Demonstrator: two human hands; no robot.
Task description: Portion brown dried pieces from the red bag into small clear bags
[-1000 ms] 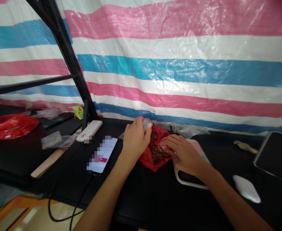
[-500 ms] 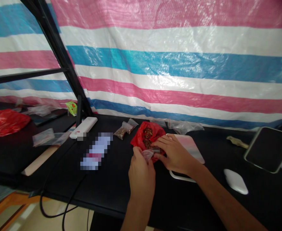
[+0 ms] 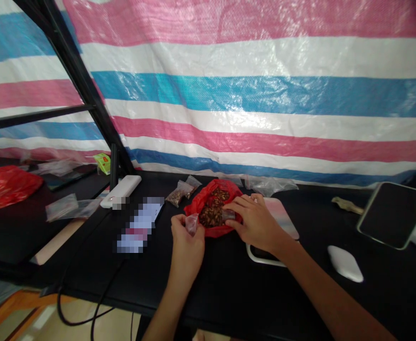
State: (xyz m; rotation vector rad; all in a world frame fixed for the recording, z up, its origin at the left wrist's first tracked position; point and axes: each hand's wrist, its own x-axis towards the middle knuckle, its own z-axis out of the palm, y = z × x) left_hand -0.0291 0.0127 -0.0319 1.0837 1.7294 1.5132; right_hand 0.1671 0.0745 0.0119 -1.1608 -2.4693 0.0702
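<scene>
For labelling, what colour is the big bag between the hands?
The bag is red; see head view.

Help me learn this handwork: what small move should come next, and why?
Probably dip the small see-through item held in the right hand into the brown pieces. It is right by them at the open red bag, and the left hand pinches a small clear bag at the red bag's left edge, seemingly close enough to receive some.
</scene>
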